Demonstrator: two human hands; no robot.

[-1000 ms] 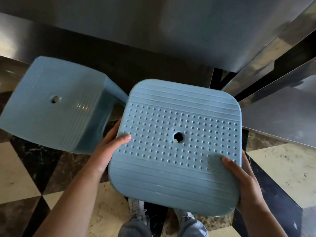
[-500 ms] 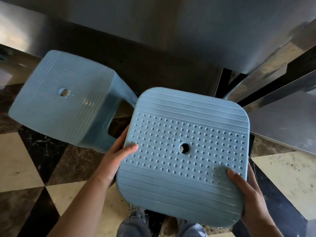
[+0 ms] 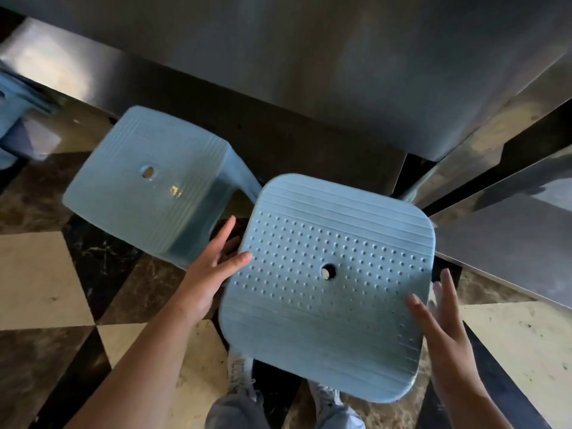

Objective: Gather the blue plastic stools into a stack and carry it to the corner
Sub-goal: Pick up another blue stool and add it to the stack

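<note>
A blue plastic stool (image 3: pixel 309 320) with a dotted seat and a centre hole stands right in front of me, above my shoes. My left hand (image 3: pixel 210 270) lies at its left edge with straight fingers, the thumb tip just over the seat rim. My right hand (image 3: pixel 442 332) hovers at the right edge, fingers spread and straight, gripping nothing. A second blue stool (image 3: pixel 145 193) stands on the floor to the left, close beside the first. Part of a third blue stool (image 3: pixel 12 119) shows at the far left edge.
A stainless steel counter (image 3: pixel 309 72) fills the top of the view, and more steel surfaces (image 3: pixel 510 236) jut in from the right. The floor (image 3: pixel 37 274) is checkered marble in cream and black. My shoes (image 3: pixel 241 379) are below the near stool.
Both hands gripped the near stool's sides before; now their fingers are straight and off its edges. The view has pulled back and the third stool has come into sight at the left.
</note>
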